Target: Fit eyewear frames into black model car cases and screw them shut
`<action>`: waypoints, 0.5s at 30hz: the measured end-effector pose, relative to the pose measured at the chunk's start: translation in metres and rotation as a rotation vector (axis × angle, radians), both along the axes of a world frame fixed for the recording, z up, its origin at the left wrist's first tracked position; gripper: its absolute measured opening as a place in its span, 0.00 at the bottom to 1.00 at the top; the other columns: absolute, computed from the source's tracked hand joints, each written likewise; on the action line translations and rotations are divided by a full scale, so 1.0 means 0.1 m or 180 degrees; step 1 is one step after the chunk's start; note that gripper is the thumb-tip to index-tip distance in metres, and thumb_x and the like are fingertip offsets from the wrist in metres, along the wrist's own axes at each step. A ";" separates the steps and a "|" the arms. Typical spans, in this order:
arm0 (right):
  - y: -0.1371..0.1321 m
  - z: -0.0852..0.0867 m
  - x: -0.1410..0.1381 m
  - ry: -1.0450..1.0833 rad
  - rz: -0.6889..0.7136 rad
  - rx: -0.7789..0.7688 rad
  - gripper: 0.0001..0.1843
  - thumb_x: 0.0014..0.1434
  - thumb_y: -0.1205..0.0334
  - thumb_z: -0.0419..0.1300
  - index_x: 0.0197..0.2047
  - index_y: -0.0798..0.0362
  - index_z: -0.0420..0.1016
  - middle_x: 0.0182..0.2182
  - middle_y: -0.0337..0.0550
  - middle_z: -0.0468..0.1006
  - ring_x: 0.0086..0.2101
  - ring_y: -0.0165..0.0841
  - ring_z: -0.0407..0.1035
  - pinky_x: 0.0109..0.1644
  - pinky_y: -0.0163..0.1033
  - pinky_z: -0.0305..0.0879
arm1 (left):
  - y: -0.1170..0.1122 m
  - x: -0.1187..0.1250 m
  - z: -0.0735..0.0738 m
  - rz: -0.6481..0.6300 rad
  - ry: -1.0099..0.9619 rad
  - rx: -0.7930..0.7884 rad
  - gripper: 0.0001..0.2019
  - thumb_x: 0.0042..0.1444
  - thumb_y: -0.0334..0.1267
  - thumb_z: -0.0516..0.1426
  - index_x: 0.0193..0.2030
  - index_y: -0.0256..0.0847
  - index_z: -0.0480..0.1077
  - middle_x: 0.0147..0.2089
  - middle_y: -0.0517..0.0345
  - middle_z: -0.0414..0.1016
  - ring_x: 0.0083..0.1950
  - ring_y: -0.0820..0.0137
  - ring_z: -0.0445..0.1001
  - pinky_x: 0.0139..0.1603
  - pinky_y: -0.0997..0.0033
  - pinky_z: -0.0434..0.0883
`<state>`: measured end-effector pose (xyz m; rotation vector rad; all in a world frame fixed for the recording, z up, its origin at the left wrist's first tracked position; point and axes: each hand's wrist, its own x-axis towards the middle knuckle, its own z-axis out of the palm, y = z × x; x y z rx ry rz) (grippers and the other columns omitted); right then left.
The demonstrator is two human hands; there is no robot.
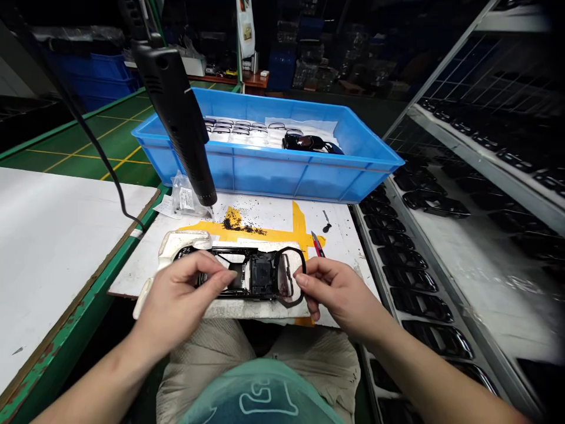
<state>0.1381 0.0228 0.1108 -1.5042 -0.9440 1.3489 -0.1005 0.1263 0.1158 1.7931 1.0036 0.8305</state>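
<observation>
A black toy car body point(260, 274) lies with its hollow side up in a white foam holder point(260, 309) on the board in front of me. My right hand point(329, 287) pinches the edge of a clear window piece with a black rim point(290, 301), held over the body's right end. Over the left end is my left hand point(185, 288), thumb and forefinger pressed together. Whether anything sits between those fingertips I cannot make out. Loose small black screws point(238, 222) are scattered on yellow tape behind the holder.
A black electric screwdriver point(180, 118) hangs at the left, tip close to the board. Behind stands a blue bin point(282, 174) with window pieces and black parts. A red utility knife point(317, 244) lies right of the tape. Racks of black car bodies point(410, 268) line the right side.
</observation>
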 end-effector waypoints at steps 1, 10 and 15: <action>0.01 -0.02 0.06 -0.0075 0.0007 -0.0029 0.20 0.58 0.45 0.65 0.34 0.54 0.68 0.18 0.32 0.68 0.18 0.26 0.63 0.23 0.32 0.63 | 0.08 -0.04 0.00 -0.0094 0.0165 0.0256 0.09 0.60 0.44 0.61 0.34 0.40 0.73 0.36 0.55 0.78 0.39 0.66 0.76 0.41 0.68 0.75; 0.05 -0.17 0.44 -0.0879 -0.0343 -0.0167 0.21 0.56 0.44 0.67 0.33 0.54 0.70 0.21 0.34 0.69 0.20 0.26 0.63 0.25 0.33 0.59 | 0.49 -0.05 -0.18 -0.1977 0.2538 0.1889 0.47 0.46 0.42 0.68 0.70 0.31 0.53 0.68 0.31 0.60 0.68 0.43 0.60 0.67 0.45 0.60; 0.13 -0.32 0.61 -0.1136 -0.0559 -0.0165 0.18 0.58 0.46 0.66 0.33 0.53 0.70 0.18 0.34 0.68 0.20 0.28 0.61 0.25 0.34 0.59 | 0.60 -0.11 -0.25 -0.1978 0.2168 0.1761 0.45 0.47 0.46 0.63 0.70 0.34 0.52 0.65 0.38 0.64 0.63 0.46 0.63 0.64 0.46 0.62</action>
